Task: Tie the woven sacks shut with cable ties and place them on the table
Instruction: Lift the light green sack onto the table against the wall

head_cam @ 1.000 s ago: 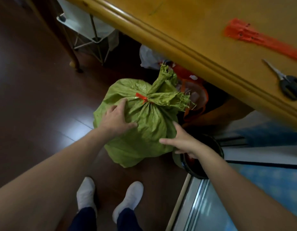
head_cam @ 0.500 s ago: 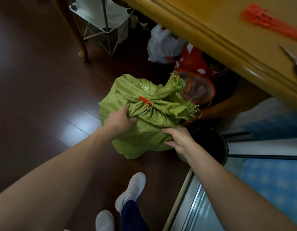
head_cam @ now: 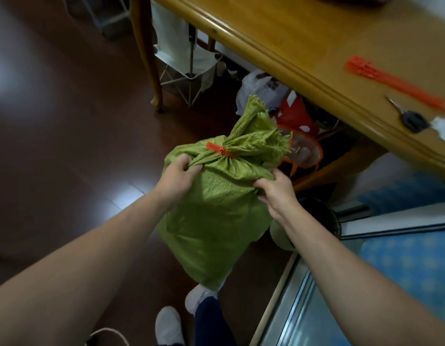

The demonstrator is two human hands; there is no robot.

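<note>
The dark wood floor (head_cam: 54, 146) fills the left side. The yellow bench (head_cam: 304, 46) runs across the upper right. The green sack (head_cam: 216, 208) is not on it. It hangs in front of the person, below the bench edge and over the floor, and its bottom end covers part of one white-socked foot (head_cam: 199, 297).

Both hands hold the sack just under its gathered neck. The left hand (head_cam: 177, 174) has fingers and thumb curled into a fold of the weave on the left shoulder. The right hand (head_cam: 276, 191) pinches a bunch of it on the right shoulder.

A folding stool (head_cam: 189, 58) stands beyond the bench leg. Under the bench lie a white bag (head_cam: 261, 87) and a red bag (head_cam: 295, 113). A dark bin (head_cam: 323, 216) sits just behind the right wrist.

On the bench, well apart from the sack, lie a bundle of orange ties (head_cam: 391, 82) and — nearer the edge — scissors (head_cam: 408, 116).

An orange tie (head_cam: 220, 150) cinches the neck shut, and the frayed mouth fans out above it.
</note>
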